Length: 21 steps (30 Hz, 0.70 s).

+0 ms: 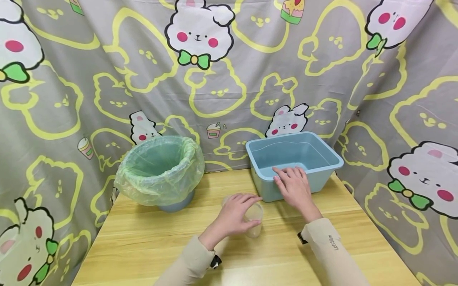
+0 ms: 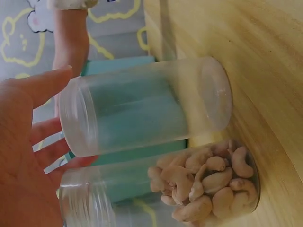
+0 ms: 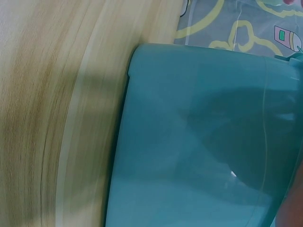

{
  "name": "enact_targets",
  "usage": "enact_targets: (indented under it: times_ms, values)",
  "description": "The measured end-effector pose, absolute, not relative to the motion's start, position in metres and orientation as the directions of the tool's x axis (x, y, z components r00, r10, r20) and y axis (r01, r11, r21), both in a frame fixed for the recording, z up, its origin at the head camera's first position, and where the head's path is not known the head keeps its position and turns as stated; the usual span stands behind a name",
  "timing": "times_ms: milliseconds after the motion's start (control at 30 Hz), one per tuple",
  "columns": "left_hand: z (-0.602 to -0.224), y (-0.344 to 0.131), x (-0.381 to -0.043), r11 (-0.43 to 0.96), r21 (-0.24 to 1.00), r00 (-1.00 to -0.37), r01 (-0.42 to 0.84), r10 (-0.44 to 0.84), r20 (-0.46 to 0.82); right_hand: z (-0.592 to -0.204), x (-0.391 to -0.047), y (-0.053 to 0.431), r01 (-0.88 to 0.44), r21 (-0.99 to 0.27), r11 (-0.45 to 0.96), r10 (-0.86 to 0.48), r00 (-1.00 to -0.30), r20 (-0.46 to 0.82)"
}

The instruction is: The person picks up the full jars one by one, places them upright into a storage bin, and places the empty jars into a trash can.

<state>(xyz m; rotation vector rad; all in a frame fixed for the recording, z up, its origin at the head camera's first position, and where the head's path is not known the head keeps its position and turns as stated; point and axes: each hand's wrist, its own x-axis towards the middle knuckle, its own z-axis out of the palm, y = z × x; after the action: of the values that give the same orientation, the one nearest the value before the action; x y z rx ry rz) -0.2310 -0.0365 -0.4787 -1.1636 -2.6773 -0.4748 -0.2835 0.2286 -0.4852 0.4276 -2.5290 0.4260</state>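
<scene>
My left hand spans the mouth of a clear empty jar, thumb on one side and fingers on the other, fingertips right at the rim. Beside it stands a second clear jar, with cashews in its lower part. Both jars are upright on the table; in the head view my left hand largely covers the cashew jar. My right hand is at the near rim of a blue plastic bin, fingers loosely bent and nothing in them. The right wrist view shows this bin's outer wall and a shadow across it.
A round bucket lined with a pale green bag stands at the back left. The wooden table meets a grey cartoon-print curtain behind and at the sides.
</scene>
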Motion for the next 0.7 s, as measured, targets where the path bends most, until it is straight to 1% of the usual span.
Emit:
enact_targets:
  times_ms: [467,700]
  values:
    - [-0.4819,-0.0376,-0.2335,0.682,0.190,-0.707,0.706,0.665,0.240,-0.4880,-0.2849,0.2290,-0.386,-0.222,0.896,-0.211,-0.808,0.551]
    - [-0.4802,-0.0368,-0.2359,0.682,0.166,-0.701,0.712,0.677,0.226,-0.4887,-0.2858,0.2293,-0.388,-0.224,0.894,-0.210,-0.805,0.556]
